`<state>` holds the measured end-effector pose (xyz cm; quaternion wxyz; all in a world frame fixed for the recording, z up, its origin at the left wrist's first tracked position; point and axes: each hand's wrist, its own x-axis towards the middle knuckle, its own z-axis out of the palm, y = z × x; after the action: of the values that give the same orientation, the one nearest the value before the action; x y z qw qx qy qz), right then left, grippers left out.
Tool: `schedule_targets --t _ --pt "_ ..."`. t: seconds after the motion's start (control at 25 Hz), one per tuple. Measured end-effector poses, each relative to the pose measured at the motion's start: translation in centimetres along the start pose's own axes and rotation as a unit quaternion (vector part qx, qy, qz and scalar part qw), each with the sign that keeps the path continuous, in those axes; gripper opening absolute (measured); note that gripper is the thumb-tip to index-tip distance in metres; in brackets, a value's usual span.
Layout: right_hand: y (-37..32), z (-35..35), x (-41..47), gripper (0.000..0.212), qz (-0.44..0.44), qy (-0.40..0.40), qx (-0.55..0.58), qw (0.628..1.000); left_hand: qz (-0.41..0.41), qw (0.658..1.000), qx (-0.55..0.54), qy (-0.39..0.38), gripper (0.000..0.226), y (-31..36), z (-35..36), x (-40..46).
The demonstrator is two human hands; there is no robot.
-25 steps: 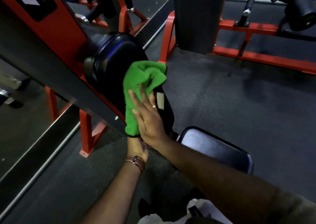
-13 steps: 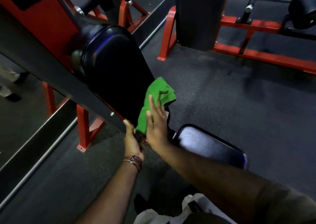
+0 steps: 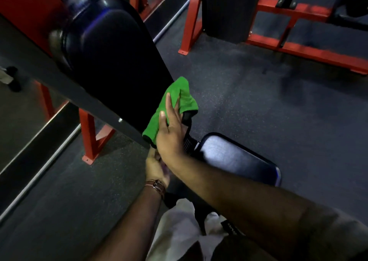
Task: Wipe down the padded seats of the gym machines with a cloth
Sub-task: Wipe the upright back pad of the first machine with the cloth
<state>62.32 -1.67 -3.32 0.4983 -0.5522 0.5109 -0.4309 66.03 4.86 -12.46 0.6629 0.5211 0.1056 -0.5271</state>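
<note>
A long black padded backrest [image 3: 119, 65] slants down from upper left toward the centre. My right hand [image 3: 171, 133] presses a green cloth [image 3: 179, 99] flat against the backrest's lower end, fingers straight. My left hand [image 3: 155, 167] sits just below, under the pad's bottom edge and partly hidden by my right wrist; its grasp cannot be made out. A brown watch strap is on that wrist. The black padded seat [image 3: 239, 157] lies to the right of my hands.
A red and grey machine frame [image 3: 89, 141] runs along the left with red legs bolted to the dark rubber floor [image 3: 258, 105]. More red frames [image 3: 298, 49] and a dark weight stack stand at the back. My light trousers show at the bottom.
My right hand has slid the green cloth down the backrest from its middle to its lower end. My left hand stayed under the pad's bottom edge. The camera moved closer.
</note>
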Motion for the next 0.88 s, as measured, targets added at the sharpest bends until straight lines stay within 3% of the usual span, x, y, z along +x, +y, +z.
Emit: schedule_targets --t 0.08,0.16,0.24,0.36,0.44,0.52,0.56,0.64,0.72,0.76,0.88 --pt "-0.5 -0.3 -0.6 0.052 -0.09 -0.027 -0.04 0.995 0.039 0.999 0.016 -0.003 0.027 0.0 1.0 -0.8" --pt "3.2 -1.3 -2.2 0.054 -0.174 -0.081 -0.084 0.978 0.044 0.999 -0.023 -0.021 0.029 -0.1 1.6 -1.3" --pt "7.0 -1.9 -1.6 0.059 -0.104 -0.08 -0.065 0.989 0.041 0.999 -0.005 -0.017 0.042 0.2 2.0 -1.6" --pt "5.5 -0.6 3.1 0.055 0.118 0.011 0.064 0.991 0.015 0.999 0.026 0.034 0.043 0.0 0.8 -0.3" --pt "3.9 -0.1 3.1 0.055 0.072 0.011 -0.009 0.997 -0.001 0.999 0.018 0.034 0.041 0.1 0.6 -0.3" --pt "4.6 -0.3 -0.6 0.062 -0.033 -0.049 -0.07 0.996 -0.012 1.0 -0.014 -0.007 0.047 0.1 0.6 -0.3" --pt "6.2 -0.7 -2.7 0.064 -0.044 -0.076 -0.054 0.995 -0.019 0.999 -0.022 -0.035 0.053 -0.1 1.0 -0.6" --pt "9.6 -1.2 -3.2 0.065 0.06 -0.065 0.023 0.996 -0.021 0.999 -0.013 -0.033 0.062 -0.5 2.0 -1.1" --pt "9.6 -1.1 1.3 0.061 0.22 -0.004 0.122 0.968 -0.007 1.0 0.001 0.005 0.055 -0.7 2.0 -0.7" --pt "8.6 -1.2 3.3 0.06 0.215 0.011 0.116 0.97 -0.011 1.0 -0.007 0.018 0.051 -0.8 1.9 -0.5" --pt "7.1 -1.2 2.0 0.065 0.039 -0.025 0.04 0.998 0.002 0.999 -0.017 0.036 0.046 -1.1 1.6 -0.2"
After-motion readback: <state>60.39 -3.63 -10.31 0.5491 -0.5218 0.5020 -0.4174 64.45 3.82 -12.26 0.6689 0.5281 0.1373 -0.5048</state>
